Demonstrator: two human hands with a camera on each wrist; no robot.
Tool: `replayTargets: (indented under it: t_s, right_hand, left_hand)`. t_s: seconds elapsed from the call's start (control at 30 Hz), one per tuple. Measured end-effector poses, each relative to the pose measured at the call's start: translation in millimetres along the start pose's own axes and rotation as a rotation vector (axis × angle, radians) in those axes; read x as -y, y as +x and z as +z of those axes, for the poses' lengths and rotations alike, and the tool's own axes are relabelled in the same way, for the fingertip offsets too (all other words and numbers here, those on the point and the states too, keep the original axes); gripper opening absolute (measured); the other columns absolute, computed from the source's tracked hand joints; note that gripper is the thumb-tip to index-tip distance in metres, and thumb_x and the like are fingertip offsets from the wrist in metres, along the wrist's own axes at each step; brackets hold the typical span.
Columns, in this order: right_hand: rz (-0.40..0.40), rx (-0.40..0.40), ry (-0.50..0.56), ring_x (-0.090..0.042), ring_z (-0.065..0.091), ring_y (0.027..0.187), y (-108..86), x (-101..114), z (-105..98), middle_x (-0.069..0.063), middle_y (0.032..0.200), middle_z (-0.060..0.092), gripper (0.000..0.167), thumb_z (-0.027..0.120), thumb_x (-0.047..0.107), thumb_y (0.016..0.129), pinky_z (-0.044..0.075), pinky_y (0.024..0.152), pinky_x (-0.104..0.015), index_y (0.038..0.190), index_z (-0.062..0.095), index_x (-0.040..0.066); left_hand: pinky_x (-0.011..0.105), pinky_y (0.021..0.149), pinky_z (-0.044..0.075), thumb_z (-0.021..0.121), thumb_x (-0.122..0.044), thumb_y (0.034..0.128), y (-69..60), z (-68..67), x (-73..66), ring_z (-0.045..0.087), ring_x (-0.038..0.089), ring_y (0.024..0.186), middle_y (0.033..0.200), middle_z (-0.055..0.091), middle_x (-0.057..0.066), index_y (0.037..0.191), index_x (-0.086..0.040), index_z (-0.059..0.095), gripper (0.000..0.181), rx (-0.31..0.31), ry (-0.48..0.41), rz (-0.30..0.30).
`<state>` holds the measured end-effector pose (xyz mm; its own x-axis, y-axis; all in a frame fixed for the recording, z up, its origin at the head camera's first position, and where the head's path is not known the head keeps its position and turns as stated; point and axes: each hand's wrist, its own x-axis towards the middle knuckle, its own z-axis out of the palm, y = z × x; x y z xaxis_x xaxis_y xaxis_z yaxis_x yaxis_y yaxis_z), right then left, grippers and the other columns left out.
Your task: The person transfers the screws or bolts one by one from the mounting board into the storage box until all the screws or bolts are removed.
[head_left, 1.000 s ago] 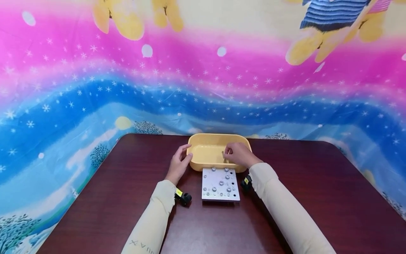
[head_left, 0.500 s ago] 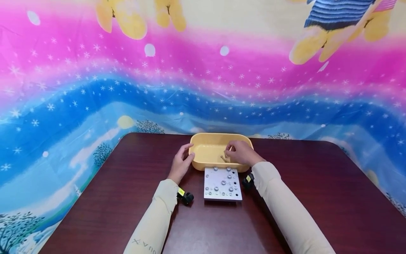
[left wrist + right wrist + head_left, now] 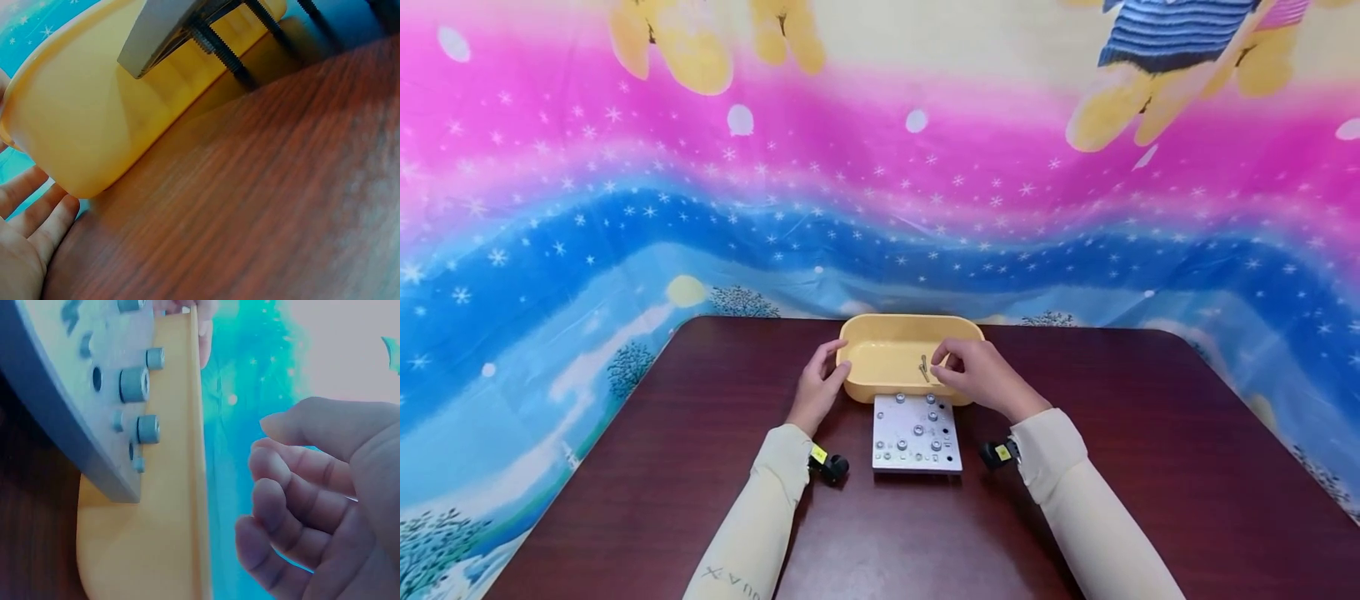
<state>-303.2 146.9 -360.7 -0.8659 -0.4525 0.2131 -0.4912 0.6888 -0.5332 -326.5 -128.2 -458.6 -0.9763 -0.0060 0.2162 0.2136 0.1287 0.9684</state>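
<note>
My left hand [image 3: 817, 388] grips the left end of a yellow plastic tray [image 3: 887, 390], with thumb and forefinger at the rim. Other fingers [image 3: 53, 228] lie against its outside wall in the left wrist view. Inside, toward the right, two small screws [image 3: 923, 367] lie close together. Just right of them my right hand [image 3: 985, 377] hovers by the tray's front right rim. Its fingers are loosely curled, and nothing shows between thumb and fingertips in the right wrist view. In front of the tray stands a silver metal plate [image 3: 917, 462] carrying several socket-head bolts [image 3: 134, 385].
Threaded shanks [image 3: 219, 51] of bolts stick out beneath the plate, which sits raised off the dark red wooden table [image 3: 880, 533]. A printed cloth [image 3: 880, 208] hangs behind the table's back edge. Both wrists wear small black cameras [image 3: 832, 468].
My right hand has let go of a small screw, which now lies beside another in the tray. That hand has drawn back slightly rightward. The left hand keeps its hold.
</note>
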Motion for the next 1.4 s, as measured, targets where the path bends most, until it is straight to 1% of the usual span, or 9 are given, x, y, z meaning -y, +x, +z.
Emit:
replayTargets:
  t_s: [0.17,0.43,0.67,0.77,0.87,1.07,1.17,1.3,1.4]
  right_hand:
    - [-0.048,0.017,0.001,-0.012,0.054,0.060,-5.3,11,-2,0.004,0.068,0.059,0.004,0.067,0.019,0.090,0.047,0.056,-0.029,0.092,0.066,0.015]
    - [-0.074,0.209,0.005,-0.009,0.055,0.057,-9.3,19,0,-0.002,0.068,0.065,0.007,0.067,0.014,0.090,0.044,0.056,-0.027,0.096,0.065,0.011]
    - [-0.078,0.321,-0.026,-0.009,0.056,0.065,-10.4,24,8,0.006,0.073,0.061,0.006,0.067,0.014,0.089,0.049,0.061,-0.026,0.094,0.064,0.013]
    - [-0.082,0.360,-0.047,-0.009,0.054,0.063,-10.5,26,12,0.005,0.070,0.058,0.006,0.067,0.015,0.088,0.047,0.060,-0.027,0.092,0.063,0.015]
    - [-0.072,0.398,-0.052,-0.009,0.053,0.061,-11.4,27,17,0.004,0.067,0.057,0.006,0.068,0.015,0.087,0.046,0.059,-0.028,0.091,0.063,0.015]
    - [-0.039,0.446,-0.054,-0.009,0.055,0.062,-14.7,28,24,0.004,0.069,0.059,0.008,0.067,0.012,0.086,0.046,0.058,-0.027,0.091,0.062,0.015]
    - [-0.010,0.453,-0.054,-0.010,0.055,0.063,-16.6,28,26,0.004,0.071,0.059,0.008,0.067,0.013,0.086,0.047,0.058,-0.028,0.091,0.061,0.017]
    - [0.001,0.447,-0.055,-0.010,0.056,0.064,-18.5,28,26,0.003,0.072,0.059,0.008,0.067,0.015,0.086,0.048,0.059,-0.028,0.090,0.060,0.018]
    - [-0.015,0.428,-0.066,-0.009,0.055,0.064,-18.8,27,26,0.004,0.071,0.058,0.009,0.068,0.016,0.085,0.047,0.059,-0.027,0.087,0.060,0.018]
  left_hand:
    - [0.043,0.105,0.038,0.059,-0.021,0.0964,0.2,-1.2,-0.3,0.045,0.023,0.130,0.140,0.048,0.001,0.136,-0.022,0.052,0.040,-0.018,0.011,0.022]
    - [0.043,0.106,0.037,0.059,-0.021,0.0960,1.4,-6.2,-3.8,0.046,0.023,0.129,0.140,0.049,0.004,0.135,-0.022,0.053,0.040,-0.024,0.031,0.033]
    - [0.043,0.107,0.036,0.059,-0.021,0.0964,-3.5,-8.9,-0.4,0.045,0.024,0.129,0.140,0.048,0.004,0.137,-0.021,0.052,0.041,-0.019,0.028,0.021]
    - [0.043,0.106,0.037,0.058,-0.021,0.0965,-4.8,-8.5,0.9,0.045,0.024,0.129,0.140,0.047,0.006,0.137,-0.019,0.051,0.041,-0.019,0.023,0.030]
    - [0.044,0.107,0.035,0.057,-0.020,0.0970,-7.7,-8.4,-2.7,0.043,0.027,0.131,0.143,0.045,0.010,0.139,-0.016,0.050,0.043,-0.004,0.013,0.024]
    - [0.045,0.106,0.037,0.059,-0.022,0.0965,-5.6,-5.6,3.3,0.044,0.026,0.131,0.142,0.046,0.007,0.138,-0.019,0.051,0.042,-0.011,0.013,0.020]
    - [0.043,0.105,0.038,0.058,-0.021,0.0967,-7.4,-4.2,-1.6,0.044,0.025,0.131,0.142,0.047,0.005,0.138,-0.018,0.051,0.042,-0.002,0.010,0.003]
    - [0.045,0.107,0.036,0.058,-0.019,0.0970,-14.5,-3.4,-18.2,0.041,0.031,0.134,0.144,0.045,0.010,0.140,-0.012,0.049,0.044,0.028,-0.003,-0.012]
    - [0.047,0.107,0.036,0.057,-0.020,0.0971,-19.3,-2.4,-30.4,0.039,0.036,0.134,0.145,0.043,0.015,0.141,-0.008,0.047,0.046,0.041,0.004,-0.004]
